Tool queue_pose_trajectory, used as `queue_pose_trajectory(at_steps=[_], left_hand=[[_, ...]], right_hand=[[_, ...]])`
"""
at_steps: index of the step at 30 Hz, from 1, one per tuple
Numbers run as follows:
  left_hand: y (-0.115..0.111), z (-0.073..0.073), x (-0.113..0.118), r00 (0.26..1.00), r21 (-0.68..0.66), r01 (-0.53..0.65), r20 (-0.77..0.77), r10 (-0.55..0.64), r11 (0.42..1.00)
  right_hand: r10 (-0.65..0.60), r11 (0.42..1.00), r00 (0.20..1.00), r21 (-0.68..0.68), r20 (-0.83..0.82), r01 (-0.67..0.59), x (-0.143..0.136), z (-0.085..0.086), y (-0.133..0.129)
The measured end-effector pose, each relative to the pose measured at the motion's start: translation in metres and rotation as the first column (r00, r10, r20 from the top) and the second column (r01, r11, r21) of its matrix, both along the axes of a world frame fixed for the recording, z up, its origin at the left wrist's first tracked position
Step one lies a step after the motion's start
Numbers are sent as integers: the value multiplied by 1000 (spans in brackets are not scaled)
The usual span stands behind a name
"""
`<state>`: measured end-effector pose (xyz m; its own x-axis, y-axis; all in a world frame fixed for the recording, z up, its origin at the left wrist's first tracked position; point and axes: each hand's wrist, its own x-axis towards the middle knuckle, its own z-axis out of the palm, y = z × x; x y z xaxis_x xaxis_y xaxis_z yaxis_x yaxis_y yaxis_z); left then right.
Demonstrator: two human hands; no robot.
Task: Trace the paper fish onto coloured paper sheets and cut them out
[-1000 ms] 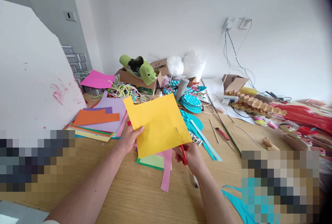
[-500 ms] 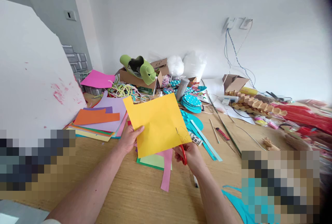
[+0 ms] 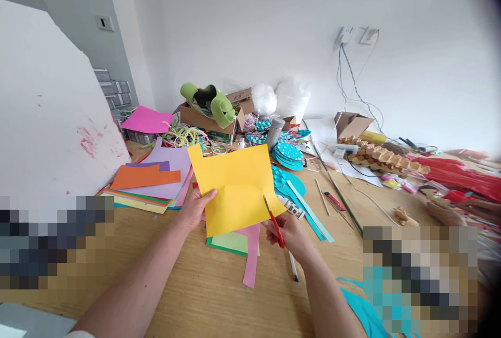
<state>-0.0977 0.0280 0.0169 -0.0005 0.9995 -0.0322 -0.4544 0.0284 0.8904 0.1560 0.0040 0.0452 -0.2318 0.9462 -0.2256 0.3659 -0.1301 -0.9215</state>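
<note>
While pinching yellow paper (image 3: 235, 181) by its left edge in the left hand (image 3: 194, 209), above the table (image 3: 203, 296), gripping red scissors (image 3: 278, 232) in the right hand (image 3: 293, 233), with 1 blade visible across the lower right part; probably best to keep paper taut, turning it into the cut

I see bare fingers and wrists on both the left hand (image 3: 195, 208) and the right hand (image 3: 290, 232). The left forearm (image 3: 135, 283) and right forearm (image 3: 327, 291) are bare too, the left marked with one small spot (image 3: 146, 286). At my view's bottom edge, a whitish sleeve hem (image 3: 79, 335) curves round the left arm.
</note>
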Motion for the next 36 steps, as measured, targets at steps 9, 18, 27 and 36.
queue_pose_trajectory(at_steps=[9, 18, 27, 36], left_hand=[[5, 2, -10, 994, 50, -69, 82, 65, 996], [0, 9, -11, 989, -16, 146, 37, -146, 989], [-1, 6, -9, 979, -45, 206, 1, -206, 978], [-4, 10, -8, 980, -47, 200, 19, -199, 979]], right_hand=[[234, 937, 737, 56, 634, -345, 48, 58, -12], [350, 907, 543, -131, 763, -401, 74, 137, 10], [510, 823, 387, -304, 768, -480, 56, 138, 20], [498, 811, 401, -248, 769, -530, 48, 134, 23]])
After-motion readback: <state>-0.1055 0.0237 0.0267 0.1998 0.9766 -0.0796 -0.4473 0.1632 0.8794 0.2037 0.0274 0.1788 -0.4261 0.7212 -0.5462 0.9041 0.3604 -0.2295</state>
